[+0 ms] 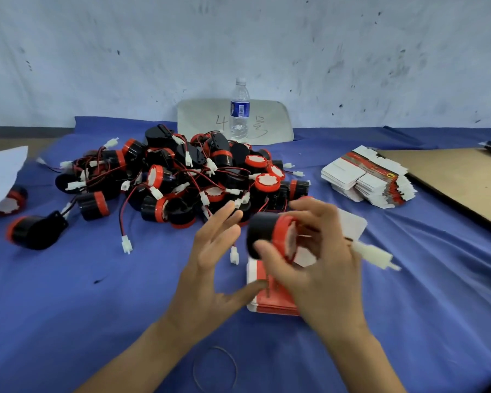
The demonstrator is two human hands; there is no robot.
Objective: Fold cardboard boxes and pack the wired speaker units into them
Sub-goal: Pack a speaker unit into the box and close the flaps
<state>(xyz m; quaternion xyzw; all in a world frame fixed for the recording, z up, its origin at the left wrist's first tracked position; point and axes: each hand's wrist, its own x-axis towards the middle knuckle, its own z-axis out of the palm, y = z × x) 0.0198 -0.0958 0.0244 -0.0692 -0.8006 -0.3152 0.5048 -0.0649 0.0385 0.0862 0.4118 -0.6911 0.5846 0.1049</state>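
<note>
My right hand [318, 268] grips a black speaker unit with a red rim [267, 234], held sideways above a red and white cardboard box [270, 302] that lies on the blue cloth. The unit's white plug [374, 255] sticks out to the right of the hand. My left hand [213, 259] hovers just left of the unit with straight spread fingers, holding nothing; its thumb reaches toward the box's left edge. A big pile of speaker units [187, 177] with red and black wires lies behind the hands.
A stack of flat boxes [369, 177] lies at the right, beside a brown cardboard sheet [459, 182]. A water bottle [239, 112] stands at the back. Loose units [34, 231] lie at the left. A rubber band [214, 367] lies near the front edge.
</note>
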